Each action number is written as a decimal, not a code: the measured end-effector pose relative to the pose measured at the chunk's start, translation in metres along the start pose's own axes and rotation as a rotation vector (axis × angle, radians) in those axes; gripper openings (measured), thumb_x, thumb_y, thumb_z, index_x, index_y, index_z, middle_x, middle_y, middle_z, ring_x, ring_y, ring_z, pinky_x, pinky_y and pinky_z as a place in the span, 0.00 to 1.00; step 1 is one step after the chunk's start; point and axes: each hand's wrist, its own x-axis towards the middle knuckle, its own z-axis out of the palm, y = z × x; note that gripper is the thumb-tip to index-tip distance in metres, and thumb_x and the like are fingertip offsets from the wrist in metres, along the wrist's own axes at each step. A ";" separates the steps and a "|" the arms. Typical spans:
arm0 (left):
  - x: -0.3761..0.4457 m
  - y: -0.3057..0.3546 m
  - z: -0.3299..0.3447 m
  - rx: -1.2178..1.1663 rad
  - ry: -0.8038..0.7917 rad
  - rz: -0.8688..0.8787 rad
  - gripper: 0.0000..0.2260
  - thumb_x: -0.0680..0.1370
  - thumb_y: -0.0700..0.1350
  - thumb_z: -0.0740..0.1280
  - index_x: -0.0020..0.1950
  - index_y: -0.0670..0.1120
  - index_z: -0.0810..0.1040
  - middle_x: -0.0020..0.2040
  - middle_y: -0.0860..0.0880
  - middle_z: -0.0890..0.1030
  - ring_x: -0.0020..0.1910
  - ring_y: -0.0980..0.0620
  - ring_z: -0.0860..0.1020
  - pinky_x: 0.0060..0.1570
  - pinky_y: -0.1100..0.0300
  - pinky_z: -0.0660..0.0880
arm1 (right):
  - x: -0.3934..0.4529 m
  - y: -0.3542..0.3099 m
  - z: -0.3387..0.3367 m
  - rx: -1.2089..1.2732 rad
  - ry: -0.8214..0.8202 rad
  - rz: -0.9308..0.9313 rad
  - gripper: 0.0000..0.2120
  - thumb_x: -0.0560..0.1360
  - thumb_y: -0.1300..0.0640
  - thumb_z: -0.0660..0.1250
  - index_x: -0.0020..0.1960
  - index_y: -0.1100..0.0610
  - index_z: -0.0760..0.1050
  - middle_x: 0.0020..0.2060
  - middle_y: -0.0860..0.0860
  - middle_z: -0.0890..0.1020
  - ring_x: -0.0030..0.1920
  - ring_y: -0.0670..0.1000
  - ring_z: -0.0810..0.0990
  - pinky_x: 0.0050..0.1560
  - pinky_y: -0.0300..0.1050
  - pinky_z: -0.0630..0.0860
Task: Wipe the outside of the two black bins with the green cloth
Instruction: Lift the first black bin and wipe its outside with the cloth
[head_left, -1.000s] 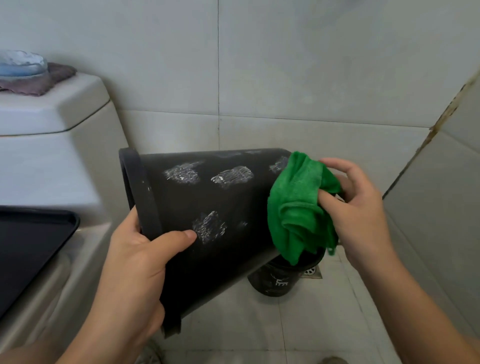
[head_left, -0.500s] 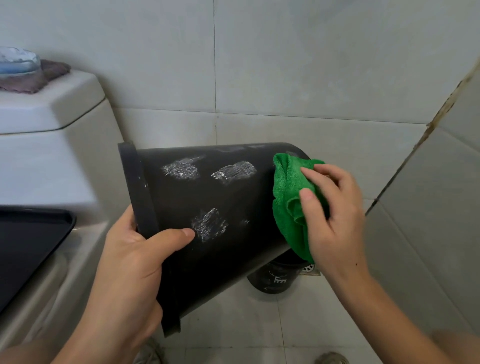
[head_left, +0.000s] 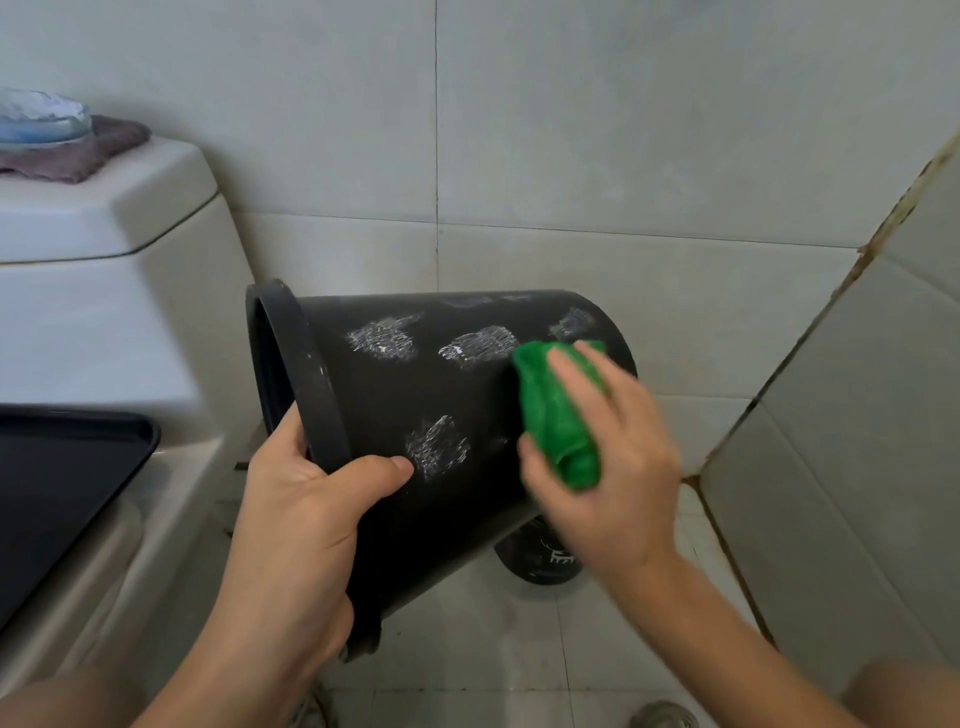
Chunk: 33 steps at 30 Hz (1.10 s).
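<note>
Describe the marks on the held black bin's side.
Whitish, scratchy cross-hatched patches scattered on the black bin; head view.

i hold the bin (head_left: 415, 415) on its side in front of me, rim to the left, base to the right. my left hand (head_left: 306, 514) is at the rim, my right hand (head_left: 608, 467) near the base with the cloth (head_left: 550, 410) under it. the second bin (head_left: 535, 558) stands on the floor (head_left: 519, 649) below — partly hidden. the toilet tank (head_left: 104, 270) is to the left, the tray (head_left: 62, 467) before it.

White toilet tank (head_left: 104, 322), purple cloth (head_left: 88, 156) on its lid — blue dish (head_left: 41, 117) atop, black tray (head_left: 62, 478), tiled wall (head_left: 571, 130).
</note>
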 end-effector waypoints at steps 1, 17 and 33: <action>0.001 -0.001 -0.001 -0.016 0.000 0.003 0.17 0.62 0.29 0.66 0.44 0.47 0.83 0.41 0.44 0.86 0.40 0.45 0.84 0.39 0.58 0.81 | -0.011 -0.010 0.003 0.005 -0.010 -0.113 0.26 0.71 0.49 0.68 0.68 0.52 0.72 0.66 0.59 0.76 0.65 0.61 0.75 0.69 0.47 0.69; 0.004 -0.002 0.001 -0.108 -0.010 -0.010 0.13 0.69 0.40 0.70 0.53 0.45 0.81 0.49 0.44 0.86 0.49 0.45 0.84 0.47 0.53 0.80 | -0.009 -0.010 0.007 0.032 -0.033 -0.371 0.22 0.74 0.51 0.66 0.67 0.53 0.71 0.65 0.58 0.76 0.65 0.63 0.75 0.68 0.53 0.71; -0.003 -0.017 0.012 -0.002 0.007 -0.029 0.09 0.69 0.49 0.68 0.47 0.51 0.83 0.45 0.48 0.86 0.46 0.50 0.85 0.44 0.57 0.80 | -0.023 -0.028 0.008 0.146 -0.131 -0.293 0.25 0.71 0.54 0.67 0.67 0.54 0.73 0.65 0.55 0.77 0.68 0.58 0.73 0.69 0.53 0.70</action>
